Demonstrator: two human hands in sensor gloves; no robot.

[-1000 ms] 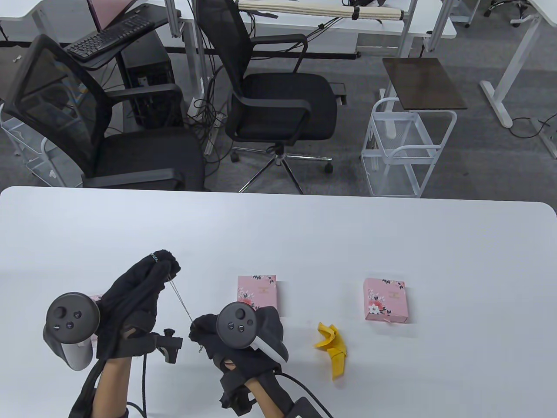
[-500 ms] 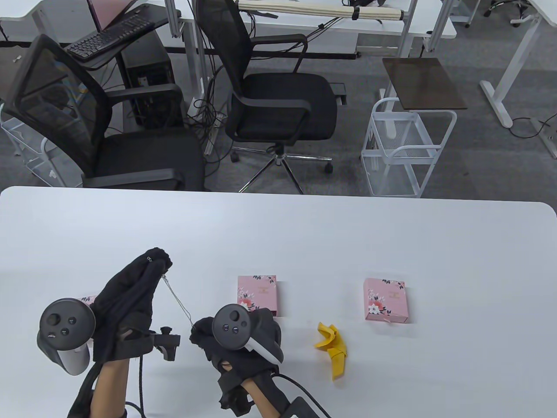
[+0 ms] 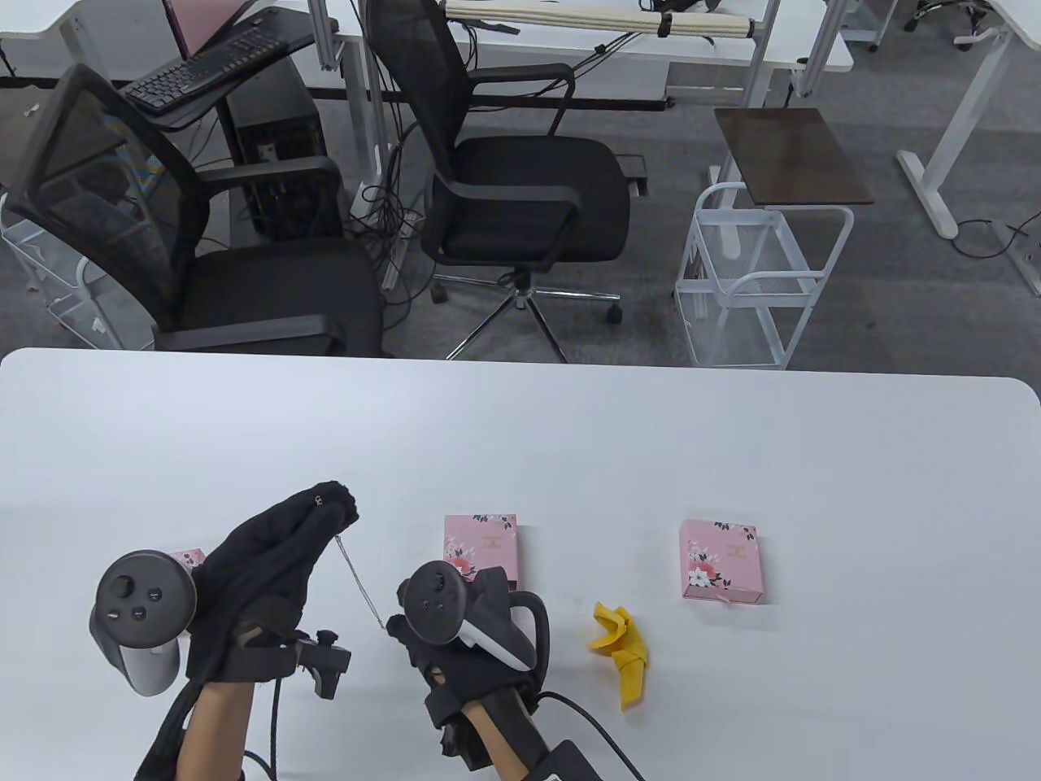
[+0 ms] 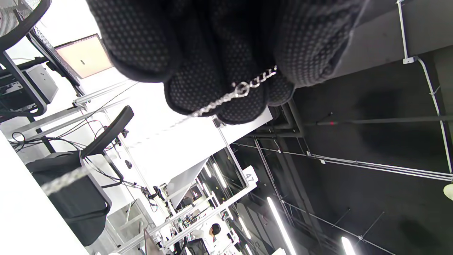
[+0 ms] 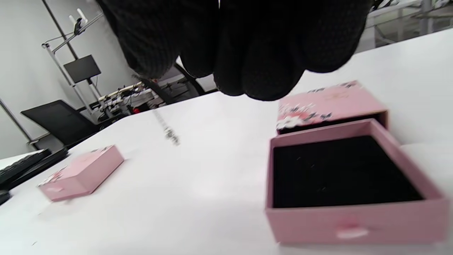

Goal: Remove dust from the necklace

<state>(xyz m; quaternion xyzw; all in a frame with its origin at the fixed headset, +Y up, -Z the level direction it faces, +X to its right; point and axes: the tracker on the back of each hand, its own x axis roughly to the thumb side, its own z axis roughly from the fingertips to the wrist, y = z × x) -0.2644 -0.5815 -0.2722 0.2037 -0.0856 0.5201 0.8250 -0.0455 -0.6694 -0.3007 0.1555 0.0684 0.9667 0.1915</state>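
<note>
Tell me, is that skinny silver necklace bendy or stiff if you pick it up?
Probably very bendy: the necklace is a thin chain of tiny links, straight only because the left hand and right hand hold it stretched between them. It looks light. It might slip, since only fingertips pinch it.

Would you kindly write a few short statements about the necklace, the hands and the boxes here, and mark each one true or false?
1. The left hand pinches one end of the necklace. True.
2. The necklace chain lies coiled flat on the table. False: it stretches taut between the left hand and the right hand.
3. A yellow cloth lies on the table to the right of the right hand. True.
4. The pink drawer box in the right wrist view is closed. False: its drawer is pulled out, showing a black lining.
5. The yellow cloth is in the right hand. False: no hand touches it.
</note>
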